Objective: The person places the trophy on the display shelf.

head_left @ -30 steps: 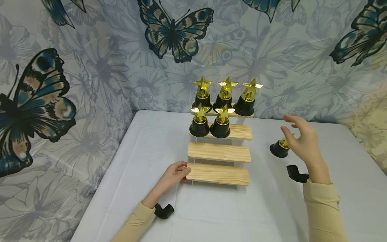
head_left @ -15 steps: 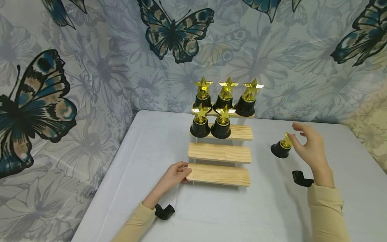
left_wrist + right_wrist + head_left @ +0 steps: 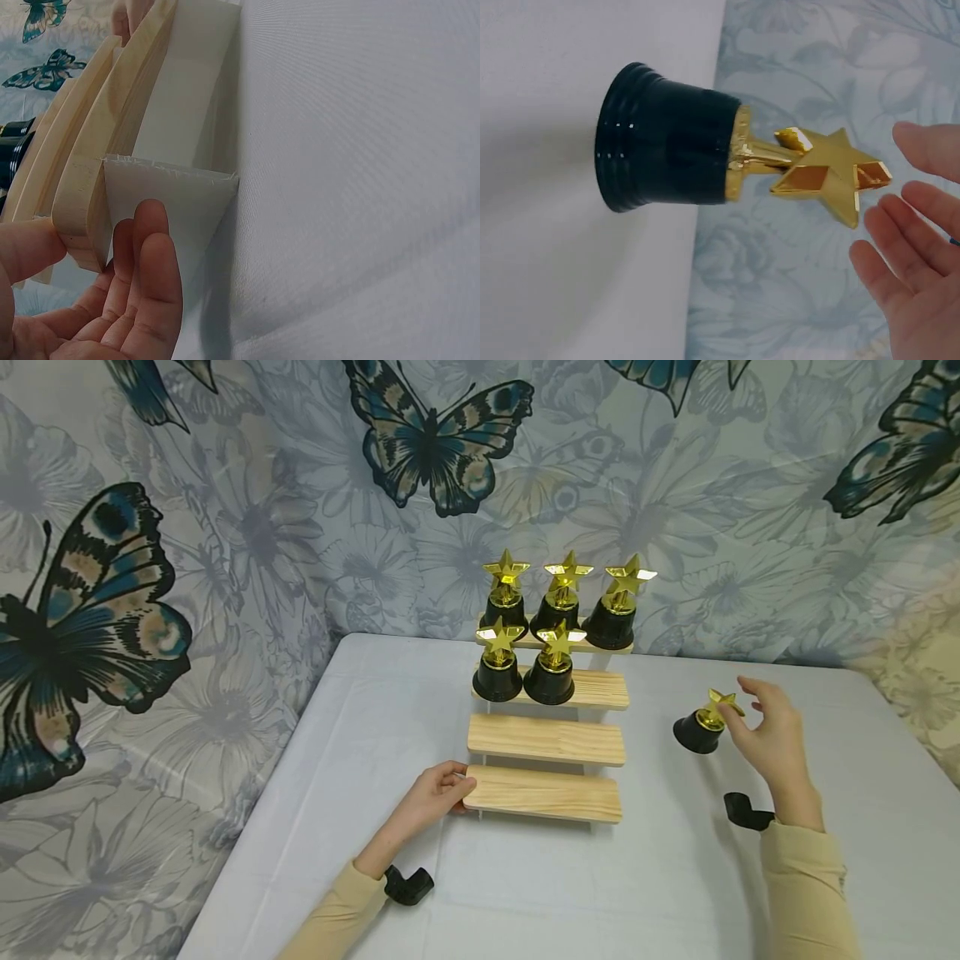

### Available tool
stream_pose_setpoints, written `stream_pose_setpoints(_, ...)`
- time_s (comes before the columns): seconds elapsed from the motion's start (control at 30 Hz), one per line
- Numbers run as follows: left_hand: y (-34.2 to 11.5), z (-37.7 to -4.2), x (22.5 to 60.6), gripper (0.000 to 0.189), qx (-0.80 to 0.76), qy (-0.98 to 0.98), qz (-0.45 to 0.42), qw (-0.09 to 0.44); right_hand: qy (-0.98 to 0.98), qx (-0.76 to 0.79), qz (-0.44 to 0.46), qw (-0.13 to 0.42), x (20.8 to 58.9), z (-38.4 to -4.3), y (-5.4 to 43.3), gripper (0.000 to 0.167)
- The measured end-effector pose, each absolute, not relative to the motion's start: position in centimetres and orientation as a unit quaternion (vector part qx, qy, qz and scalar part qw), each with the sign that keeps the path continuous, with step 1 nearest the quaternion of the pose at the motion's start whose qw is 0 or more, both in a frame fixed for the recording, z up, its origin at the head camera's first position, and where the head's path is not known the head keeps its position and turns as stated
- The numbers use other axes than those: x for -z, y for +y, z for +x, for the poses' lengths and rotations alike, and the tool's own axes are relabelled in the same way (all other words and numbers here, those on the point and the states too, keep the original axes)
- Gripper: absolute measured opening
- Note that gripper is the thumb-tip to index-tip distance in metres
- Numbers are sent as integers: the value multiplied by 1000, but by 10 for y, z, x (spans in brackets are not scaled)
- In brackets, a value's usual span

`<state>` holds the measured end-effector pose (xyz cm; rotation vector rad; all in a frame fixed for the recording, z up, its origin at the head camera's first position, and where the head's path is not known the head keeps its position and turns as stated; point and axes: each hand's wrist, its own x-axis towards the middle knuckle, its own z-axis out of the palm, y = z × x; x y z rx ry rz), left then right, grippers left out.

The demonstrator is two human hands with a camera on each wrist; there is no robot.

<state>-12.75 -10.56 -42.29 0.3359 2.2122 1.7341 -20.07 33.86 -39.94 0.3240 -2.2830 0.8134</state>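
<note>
A trophy with a black base and gold star stands alone on the table, right of a tiered wooden display stand. Beside its star is my right hand, thumb and fingers spread apart. In the right wrist view, a gap shows between these fingers and the star of the trophy. My left hand grips the left end of the stand's lowest shelf. The left wrist view shows the thumb on the edge of this shelf and the fingers under it, near a translucent support.
Three matching trophies stand on the top tier. Two more trophies occupy the left and middle of the second tier. A white cloth covers the table; butterfly-patterned fabric hangs behind and to the left.
My right hand has shifted right and lower in the head view, uncovering the lone trophy's star. That trophy stays in place, and my left hand keeps its grip on the shelf.
</note>
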Motion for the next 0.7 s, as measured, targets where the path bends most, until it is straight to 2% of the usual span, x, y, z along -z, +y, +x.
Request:
stream_pose_setpoints(0.33,-106,-127,422,36,-602,774,120,154,-886,-339,66,309,418,-205,346,38)
stream_pose_setpoints(0.7,-105,-127,422,37,-599,777,118,155,-897,-325,48,296,424,-208,342,34)
